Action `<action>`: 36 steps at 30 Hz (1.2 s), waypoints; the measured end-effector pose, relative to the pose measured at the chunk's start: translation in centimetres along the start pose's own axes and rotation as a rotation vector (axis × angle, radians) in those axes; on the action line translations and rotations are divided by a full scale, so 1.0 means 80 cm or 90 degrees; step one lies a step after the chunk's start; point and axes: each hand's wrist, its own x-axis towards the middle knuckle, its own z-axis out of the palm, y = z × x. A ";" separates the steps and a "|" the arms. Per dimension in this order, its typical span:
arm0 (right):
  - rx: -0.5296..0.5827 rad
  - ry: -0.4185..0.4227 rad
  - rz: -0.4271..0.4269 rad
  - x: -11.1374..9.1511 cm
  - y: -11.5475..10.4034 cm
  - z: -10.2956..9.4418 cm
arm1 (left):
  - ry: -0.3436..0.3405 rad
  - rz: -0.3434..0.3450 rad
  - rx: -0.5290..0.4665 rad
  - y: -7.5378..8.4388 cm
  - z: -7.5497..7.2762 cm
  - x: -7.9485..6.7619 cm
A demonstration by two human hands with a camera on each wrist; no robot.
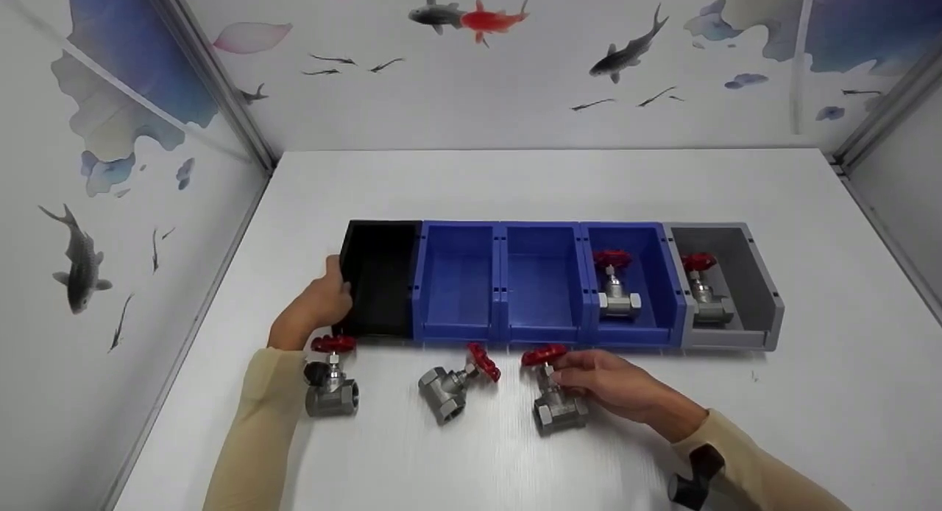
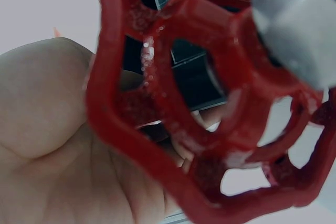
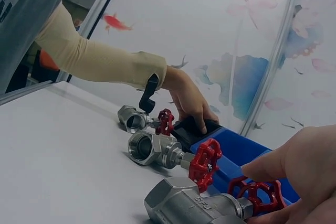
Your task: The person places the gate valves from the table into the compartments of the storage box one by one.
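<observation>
My left hand [image 1: 318,301] holds the left side wall of the black bin [image 1: 381,275], its thumb [image 3: 199,121] lying over the edge in the right wrist view. With its thumb and fingers, my right hand [image 1: 625,386] pinches a metal valve [image 1: 558,414] just below the red handwheel [image 1: 543,354]. A second valve [image 1: 444,395] lies tilted on the table to its left. Close by my left wrist stands a third valve [image 1: 333,397]; a red handwheel [image 2: 118,103] fills much of the left wrist view and hides part of the left hand.
Right of the black bin come two bare blue bins [image 1: 458,275], a third blue bin [image 1: 651,334] holding a valve [image 1: 618,301], and a grey bin [image 1: 762,319] with another valve [image 1: 710,308]. Printed panels [image 1: 515,76] enclose the white table [image 1: 471,180].
</observation>
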 end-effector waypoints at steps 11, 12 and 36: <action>-0.017 -0.004 -0.004 0.000 -0.001 -0.001 | -0.004 -0.007 -0.001 0.002 -0.002 0.000; -0.017 -0.004 -0.004 0.000 -0.001 -0.001 | -0.004 -0.008 -0.002 0.002 -0.002 0.000; -0.023 0.053 0.026 -0.006 -0.007 0.002 | 0.000 -0.006 -0.004 0.000 -0.001 0.000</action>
